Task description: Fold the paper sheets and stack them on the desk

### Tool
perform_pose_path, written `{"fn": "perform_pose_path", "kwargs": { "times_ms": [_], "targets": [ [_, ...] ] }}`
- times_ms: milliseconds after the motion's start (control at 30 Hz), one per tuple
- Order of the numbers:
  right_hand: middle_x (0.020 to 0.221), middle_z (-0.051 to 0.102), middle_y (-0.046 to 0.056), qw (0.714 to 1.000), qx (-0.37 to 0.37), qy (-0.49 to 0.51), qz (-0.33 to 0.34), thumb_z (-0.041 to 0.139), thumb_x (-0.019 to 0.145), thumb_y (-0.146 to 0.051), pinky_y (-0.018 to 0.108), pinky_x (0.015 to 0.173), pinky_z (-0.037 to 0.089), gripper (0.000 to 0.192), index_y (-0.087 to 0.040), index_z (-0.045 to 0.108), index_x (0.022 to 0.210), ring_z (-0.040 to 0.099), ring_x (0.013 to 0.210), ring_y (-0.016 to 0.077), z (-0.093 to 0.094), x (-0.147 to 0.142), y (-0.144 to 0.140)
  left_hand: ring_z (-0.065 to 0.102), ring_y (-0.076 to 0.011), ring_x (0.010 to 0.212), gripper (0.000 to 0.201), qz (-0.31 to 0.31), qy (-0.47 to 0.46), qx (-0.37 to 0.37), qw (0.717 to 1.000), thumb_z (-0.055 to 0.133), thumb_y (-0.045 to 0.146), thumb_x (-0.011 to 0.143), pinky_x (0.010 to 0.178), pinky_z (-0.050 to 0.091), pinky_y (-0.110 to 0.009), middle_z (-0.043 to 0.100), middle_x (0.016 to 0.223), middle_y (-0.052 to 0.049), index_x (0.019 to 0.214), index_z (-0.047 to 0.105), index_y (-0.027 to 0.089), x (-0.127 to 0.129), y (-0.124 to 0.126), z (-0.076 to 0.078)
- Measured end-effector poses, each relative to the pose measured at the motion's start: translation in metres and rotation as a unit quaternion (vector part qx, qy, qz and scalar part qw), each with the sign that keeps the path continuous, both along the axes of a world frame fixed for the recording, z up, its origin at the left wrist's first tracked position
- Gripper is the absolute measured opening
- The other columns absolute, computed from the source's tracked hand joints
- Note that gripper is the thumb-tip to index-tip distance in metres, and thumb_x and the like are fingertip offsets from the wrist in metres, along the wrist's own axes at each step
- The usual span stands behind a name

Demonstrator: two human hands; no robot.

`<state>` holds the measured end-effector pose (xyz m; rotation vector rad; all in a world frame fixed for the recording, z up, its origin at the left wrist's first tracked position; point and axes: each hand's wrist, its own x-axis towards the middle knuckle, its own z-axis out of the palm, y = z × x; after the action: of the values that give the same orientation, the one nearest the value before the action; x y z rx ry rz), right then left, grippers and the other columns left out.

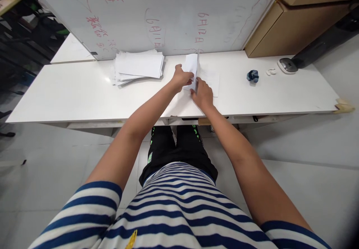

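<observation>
A sheet of white paper (191,61) stands partly upright and bent at the middle of the white desk. My left hand (181,78) pinches its left side, the thumb and fingers closed on it. My right hand (203,94) grips the lower right edge of the same sheet, fingers bent around it. Beneath and to the right, another sheet of paper (214,83) with faint print lies flat on the desk, partly covered by my right hand. Left of my hands sits an uneven stack of white paper (140,65).
Behind the desk (84,99) rises a whiteboard (179,13) with red writing. On the right lie a small dark blue object (252,76), a small white item (270,71) and a computer mouse (287,65). Cardboard boxes (269,28) stand at the back right.
</observation>
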<state>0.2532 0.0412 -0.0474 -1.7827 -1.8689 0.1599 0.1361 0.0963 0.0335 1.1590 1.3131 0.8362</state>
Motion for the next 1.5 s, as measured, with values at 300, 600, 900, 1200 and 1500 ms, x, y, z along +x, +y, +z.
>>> {"fn": "perform_pose_path", "kwargs": {
  "times_ms": [300, 600, 900, 1200, 1500],
  "targets": [
    [0.153, 0.037, 0.012, 0.996, 0.089, -0.03, -0.003, 0.022, 0.091, -0.008, 0.057, 0.109, 0.031, 0.063, -0.024, 0.027, 0.152, 0.031, 0.143, 0.0276, -0.002, 0.005, -0.005, 0.069, -0.0185, 0.08, 0.025, -0.032, -0.028, -0.016, 0.999, 0.068, 0.027, 0.074, 0.079, 0.051, -0.032, 0.069, 0.083, -0.006, 0.096, 0.059, 0.017, -0.032, -0.01, 0.022],
    [0.162, 0.018, 0.002, 0.971, 0.201, -0.088, 0.093, 0.034, 0.086, -0.003, 0.063, 0.116, 0.011, 0.077, -0.037, 0.017, 0.154, 0.01, 0.15, 0.0267, 0.004, -0.015, -0.117, 0.054, -0.0117, 0.054, 0.045, -0.016, 0.012, 0.056, 0.998, 0.067, 0.059, 0.076, 0.055, 0.047, -0.024, 0.056, 0.055, 0.0, 0.065, 0.059, 0.016, -0.105, -0.135, 0.023],
    [0.156, 0.033, 0.009, 0.964, 0.123, -0.13, 0.197, 0.042, 0.086, -0.003, 0.066, 0.114, 0.014, 0.076, -0.035, 0.022, 0.153, 0.027, 0.146, 0.0286, -0.04, -0.022, -0.215, 0.069, -0.0258, 0.096, 0.059, -0.014, -0.194, -0.101, 0.976, 0.084, 0.045, 0.064, 0.087, 0.053, -0.04, 0.072, 0.114, -0.012, 0.113, 0.065, 0.016, -0.112, -0.218, -0.06],
    [0.154, 0.036, 0.014, 0.972, -0.044, 0.226, -0.037, 0.064, 0.078, -0.055, 0.068, 0.111, 0.027, 0.078, -0.029, 0.037, 0.147, 0.032, 0.142, 0.0362, -0.042, 0.024, -0.211, 0.067, -0.0291, 0.105, 0.05, -0.005, -0.126, -0.072, 0.989, 0.082, 0.042, 0.067, 0.094, 0.052, -0.044, 0.072, 0.114, -0.009, 0.109, 0.068, 0.019, -0.111, -0.212, -0.098],
    [0.112, 0.073, 0.009, 0.823, -0.233, 0.518, -0.007, 0.084, 0.063, -0.044, 0.049, 0.101, 0.05, 0.049, -0.021, 0.072, 0.104, 0.066, 0.108, 0.0296, 0.006, 0.075, -0.183, 0.067, -0.025, 0.105, 0.043, -0.127, -0.158, -0.042, 0.978, 0.081, 0.039, 0.069, 0.093, 0.052, -0.04, 0.071, 0.116, -0.009, 0.106, 0.071, 0.019, -0.114, -0.192, -0.052]
  ]
}}
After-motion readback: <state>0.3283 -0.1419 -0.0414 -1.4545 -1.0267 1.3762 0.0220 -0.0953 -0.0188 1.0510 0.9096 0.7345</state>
